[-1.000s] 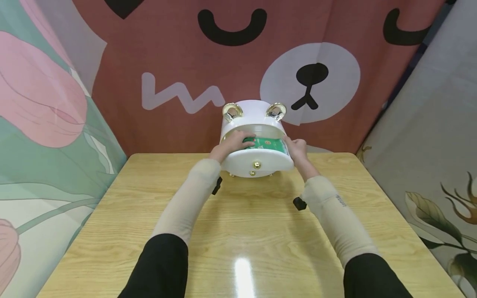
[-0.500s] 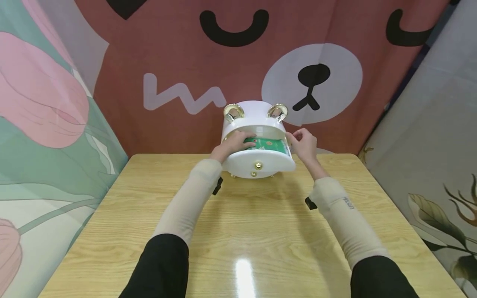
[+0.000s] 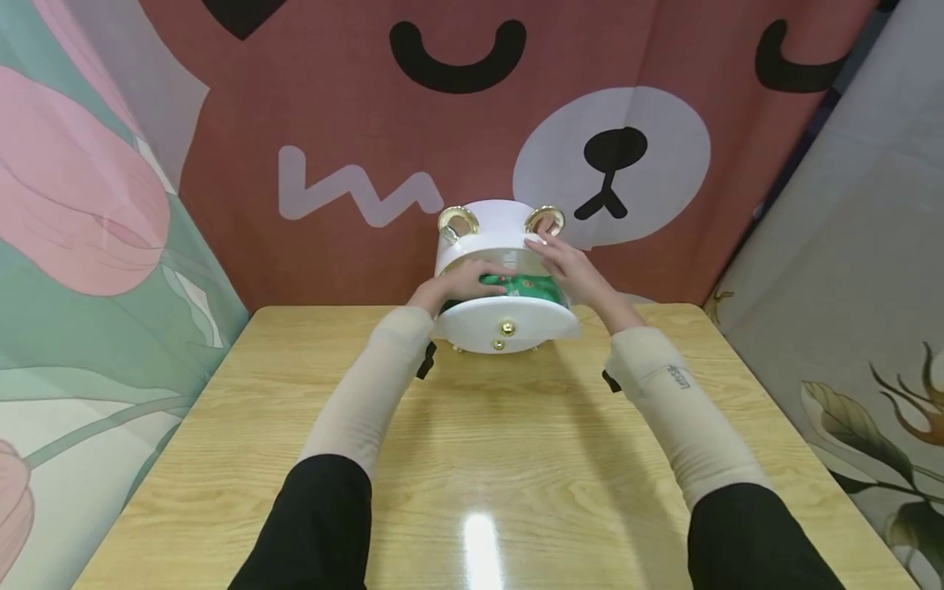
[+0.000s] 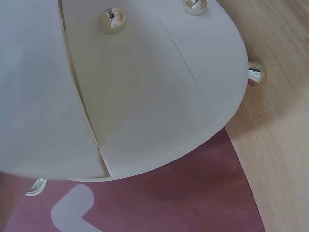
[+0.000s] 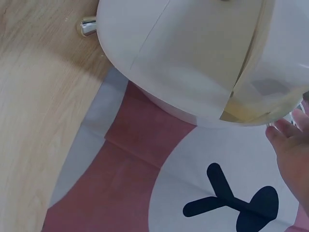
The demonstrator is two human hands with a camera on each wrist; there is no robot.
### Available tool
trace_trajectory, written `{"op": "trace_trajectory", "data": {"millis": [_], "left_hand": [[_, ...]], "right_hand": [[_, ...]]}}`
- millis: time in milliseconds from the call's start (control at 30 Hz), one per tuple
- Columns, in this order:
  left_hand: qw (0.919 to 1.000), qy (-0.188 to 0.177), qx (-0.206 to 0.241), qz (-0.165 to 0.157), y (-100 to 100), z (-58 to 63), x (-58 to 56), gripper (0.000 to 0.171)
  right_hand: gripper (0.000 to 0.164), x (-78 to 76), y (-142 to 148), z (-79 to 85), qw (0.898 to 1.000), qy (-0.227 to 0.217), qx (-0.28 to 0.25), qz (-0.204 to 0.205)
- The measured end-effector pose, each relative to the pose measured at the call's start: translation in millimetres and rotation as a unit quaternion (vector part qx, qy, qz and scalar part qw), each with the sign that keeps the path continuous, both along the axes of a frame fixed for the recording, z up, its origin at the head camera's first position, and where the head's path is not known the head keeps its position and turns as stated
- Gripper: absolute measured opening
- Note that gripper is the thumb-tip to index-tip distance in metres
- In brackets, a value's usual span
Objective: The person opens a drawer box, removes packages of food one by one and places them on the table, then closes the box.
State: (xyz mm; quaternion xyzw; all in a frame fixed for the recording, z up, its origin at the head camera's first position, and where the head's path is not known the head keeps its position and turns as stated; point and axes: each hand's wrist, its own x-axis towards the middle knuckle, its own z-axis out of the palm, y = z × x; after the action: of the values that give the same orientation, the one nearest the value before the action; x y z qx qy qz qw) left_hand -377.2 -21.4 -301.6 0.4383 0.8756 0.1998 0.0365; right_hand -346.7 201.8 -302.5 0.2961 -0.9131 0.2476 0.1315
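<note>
A white rounded storage box [image 3: 496,225] with gold ring ears stands at the table's back edge. Its upper drawer [image 3: 472,324], with a gold knob, is pulled out. Inside the drawer lies a shiny green printed packet [image 3: 525,286], partly covered by my hands. My left hand [image 3: 463,282] reaches over the drawer's left side, fingers lying on the packet. At the right, my right hand [image 3: 578,272] extends its fingers to the box's upper front edge below the right ear. The right wrist view shows those fingertips [image 5: 273,135] at the box's edge; the left wrist view shows no left hand.
A smaller gold knob [image 4: 195,6] sits on the lower drawer, and gold feet [image 4: 256,73] support the box. The light wooden table [image 3: 472,442] reaches toward me. Behind it hangs a brown bear-print curtain [image 3: 354,98]; patterned cloths flank both sides.
My right hand has left the drawer's right side and moved up and left to the box's front edge near the ear. The left hand stays over the packet, which now looks more crumpled.
</note>
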Motion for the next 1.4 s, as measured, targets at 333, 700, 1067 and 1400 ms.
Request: {"op": "trace_trajectory", "data": {"millis": [333, 700, 1067, 1400], "left_hand": [[0.9967, -0.074, 0.024, 0.023, 4, -3.9, -7.3, 0.034], [0.98, -0.166, 0.097, 0.052, 5, -5.1, -11.7, 0.035], [0.973, -0.188, 0.109, 0.079, 5, -6.2, -13.4, 0.037], [0.9822, -0.134, 0.098, 0.089, 10, -7.5, -8.4, 0.031]], "right_hand": [[0.044, 0.8, -4, 10.8, 0.999, -0.035, 0.012, -0.007], [0.048, -3.3, 5, 8.2, 0.998, -0.05, 0.008, -0.027], [0.042, -1.5, 0, 8.4, 0.995, -0.085, -0.029, -0.044], [0.055, -1.2, 0, 6.8, 0.998, -0.042, 0.021, -0.034]]}}
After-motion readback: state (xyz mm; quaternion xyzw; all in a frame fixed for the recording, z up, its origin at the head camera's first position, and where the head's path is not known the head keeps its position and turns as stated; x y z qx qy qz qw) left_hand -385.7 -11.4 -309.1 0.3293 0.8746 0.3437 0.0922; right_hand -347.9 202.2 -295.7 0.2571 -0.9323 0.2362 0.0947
